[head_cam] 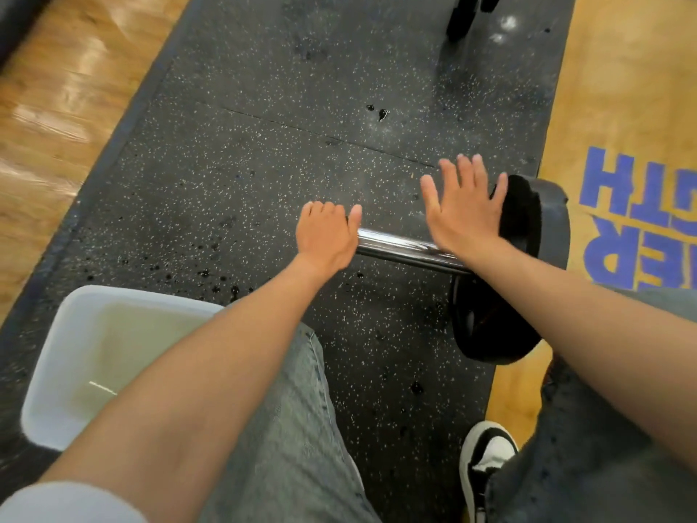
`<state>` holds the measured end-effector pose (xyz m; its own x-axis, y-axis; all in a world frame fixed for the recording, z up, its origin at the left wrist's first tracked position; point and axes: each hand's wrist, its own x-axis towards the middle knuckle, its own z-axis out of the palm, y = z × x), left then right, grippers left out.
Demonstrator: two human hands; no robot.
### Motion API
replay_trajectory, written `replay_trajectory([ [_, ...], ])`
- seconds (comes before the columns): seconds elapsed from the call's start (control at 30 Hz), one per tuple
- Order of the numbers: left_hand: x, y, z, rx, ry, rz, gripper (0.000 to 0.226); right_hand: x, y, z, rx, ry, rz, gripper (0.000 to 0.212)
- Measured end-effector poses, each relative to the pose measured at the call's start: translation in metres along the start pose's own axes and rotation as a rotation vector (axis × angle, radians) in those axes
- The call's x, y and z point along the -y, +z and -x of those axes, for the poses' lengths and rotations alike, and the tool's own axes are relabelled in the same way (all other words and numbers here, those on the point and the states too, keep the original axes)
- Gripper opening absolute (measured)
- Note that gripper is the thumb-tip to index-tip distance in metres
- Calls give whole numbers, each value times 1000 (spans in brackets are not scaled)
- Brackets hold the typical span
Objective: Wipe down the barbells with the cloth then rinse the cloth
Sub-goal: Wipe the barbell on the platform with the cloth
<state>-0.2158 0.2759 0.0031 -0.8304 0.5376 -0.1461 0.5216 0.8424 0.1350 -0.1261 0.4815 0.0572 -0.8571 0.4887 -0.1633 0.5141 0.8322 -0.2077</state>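
The barbell's chrome sleeve (407, 249) lies across the black speckled rubber mat (264, 145), with a black weight plate (543, 235) on its right part. My left hand (326, 235) grips the free left end of the sleeve, fingers curled over it. My right hand (462, 205) is flat with fingers spread, over the sleeve just left of the plate. A dark fuzzy patch (518, 209) sits against the plate beside my right fingers; I cannot tell whether it is the cloth.
A white bin (49, 371) of cloudy water stands on the mat at lower left, by my left knee. Dark wet spots dot the mat near it. Wooden floor lies on both sides. My shoe (486, 454) is at the bottom right. A black equipment leg (462, 20) stands at the top.
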Motion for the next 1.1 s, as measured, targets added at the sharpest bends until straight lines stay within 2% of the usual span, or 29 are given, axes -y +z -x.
replay_trajectory([
  [0.03,-12,4,6,19,17,5,88,-2,-12,0,-33,-29,103,68],
  [0.1,-42,9,19,42,140,36,79,-14,-33,3,-73,5,230,69],
  [0.2,-50,9,21,87,336,13,65,-39,-48,18,-63,178,192,72],
  [0.3,-5,9,6,74,197,-15,87,-41,-51,27,-159,150,81,69],
  [0.4,9,7,12,59,63,-52,88,-37,-54,25,-192,144,-109,67],
  [0.47,-15,8,16,79,93,-31,83,-38,-55,24,-204,190,-231,68],
  [0.6,-82,14,28,135,239,66,75,-38,-58,20,-197,183,-298,69],
  [0.7,-54,7,19,128,256,85,71,-40,-62,9,-182,201,-335,71],
  [0.73,-32,3,15,110,209,64,73,-40,-64,5,-175,204,-346,72],
  [0.8,10,0,10,43,3,52,71,-38,-66,-5,-161,210,-373,75],
  [0.87,17,3,14,-13,-156,79,70,-36,-69,-18,-142,213,-386,77],
  [0.9,5,7,18,-21,-172,96,70,-35,-70,-26,-131,221,-394,79],
  [1.0,-45,24,27,0,31,122,69,-36,-76,-53,-138,284,-418,89],
  [1.1,-53,26,10,6,141,146,64,-37,-83,-64,-281,309,-366,83],
])
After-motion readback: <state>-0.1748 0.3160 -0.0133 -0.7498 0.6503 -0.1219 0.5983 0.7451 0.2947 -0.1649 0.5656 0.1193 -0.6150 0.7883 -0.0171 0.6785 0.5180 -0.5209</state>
